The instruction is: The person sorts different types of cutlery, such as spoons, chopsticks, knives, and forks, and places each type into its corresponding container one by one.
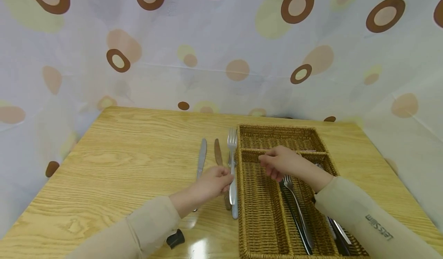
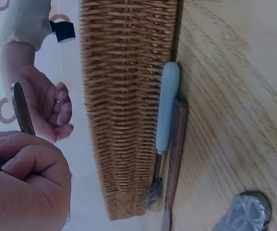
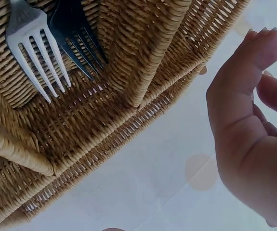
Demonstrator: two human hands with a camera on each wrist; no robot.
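My left hand pinches a silver fork just left of the wicker basket, tines pointing away from me. In the left wrist view the end of the fork's handle sticks out of the curled left fingers. Over the basket's divided sections hangs my right hand, fingers loosely bent and holding nothing. Beside the left hand lie a silver table knife and a brown-handled knife. A light blue handle lies along the basket's side; its far end is hidden.
Inside the basket, one long section holds a silver fork and a black fork. More cutlery lies in the section to the right, partly under the right sleeve. A spotted curtain hangs behind the wooden table.
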